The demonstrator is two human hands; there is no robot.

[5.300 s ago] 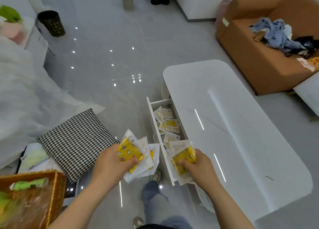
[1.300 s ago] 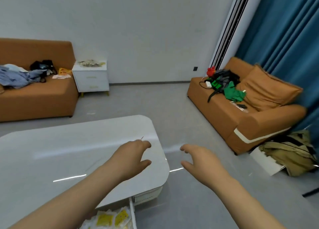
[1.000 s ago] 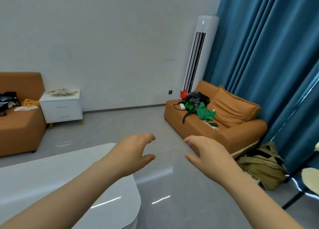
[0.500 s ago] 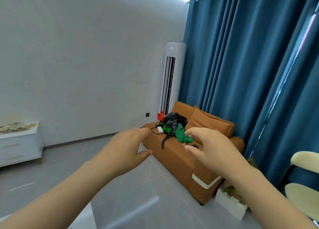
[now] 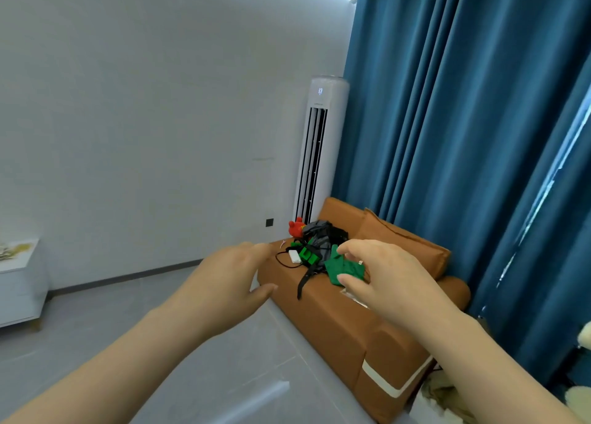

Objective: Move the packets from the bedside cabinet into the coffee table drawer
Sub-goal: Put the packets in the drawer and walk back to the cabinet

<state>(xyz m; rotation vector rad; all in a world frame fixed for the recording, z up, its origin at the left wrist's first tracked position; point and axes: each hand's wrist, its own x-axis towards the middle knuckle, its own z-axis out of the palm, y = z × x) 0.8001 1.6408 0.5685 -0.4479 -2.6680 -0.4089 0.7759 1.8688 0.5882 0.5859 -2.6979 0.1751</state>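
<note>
Packets [image 5: 11, 251] lie on the bedside cabinet [image 5: 19, 295]; left hand [image 5: 224, 283] and right hand [image 5: 390, 283] hold nothing, each grip loosely apart, so more carrying seems left

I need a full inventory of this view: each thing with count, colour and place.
bedside cabinet: one, white, far left edge against the wall
packets: small pile, yellow and white, on the cabinet top; count unclear
air conditioner: one, white tower, in the corner
curtains: count unclear, blue, right side
sofa: one, orange, before the curtains
cushion: one, orange, on the sofa
green cloth: one, on the sofa seat
bag: one, grey-black, on the sofa
red toy: one, at the sofa's far end
left hand: one, open, empty
right hand: one, open, empty
</note>
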